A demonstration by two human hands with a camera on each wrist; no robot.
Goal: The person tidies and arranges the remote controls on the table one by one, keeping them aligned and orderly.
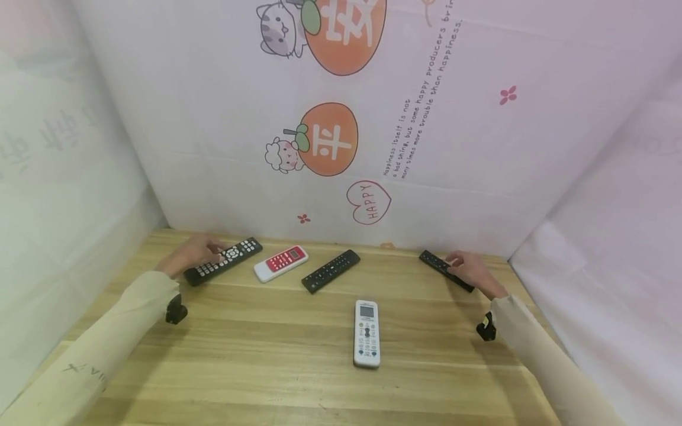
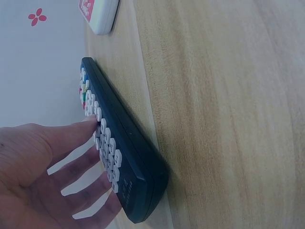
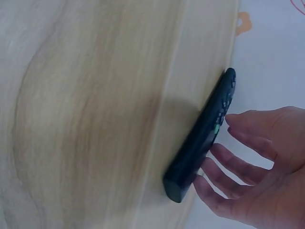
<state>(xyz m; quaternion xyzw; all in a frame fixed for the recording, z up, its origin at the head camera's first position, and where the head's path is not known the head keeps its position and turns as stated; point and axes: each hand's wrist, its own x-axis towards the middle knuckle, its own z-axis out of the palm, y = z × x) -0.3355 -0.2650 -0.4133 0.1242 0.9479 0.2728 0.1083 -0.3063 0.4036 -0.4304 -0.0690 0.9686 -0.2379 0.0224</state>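
Observation:
At the back left, my left hand [image 1: 199, 253] holds a long black remote control [image 1: 242, 249] with white buttons. In the left wrist view its thumb lies on the buttons, and the other fingertips are hidden behind the remote's far side. Far off at the back right, my right hand [image 1: 471, 271] holds a slim black remote control [image 1: 434, 260] by its edge. The right wrist view has the thumb at the button face and the fingers lightly curved along the side of this remote [image 3: 198, 138].
Between the hands lie a white remote with a red face [image 1: 280, 262] and another black remote [image 1: 331, 271]. Nearer the front lies a white remote [image 1: 366, 334] with a small screen. White printed cloth [image 1: 229, 177] rises behind the wooden table [image 1: 266, 367] and at both sides.

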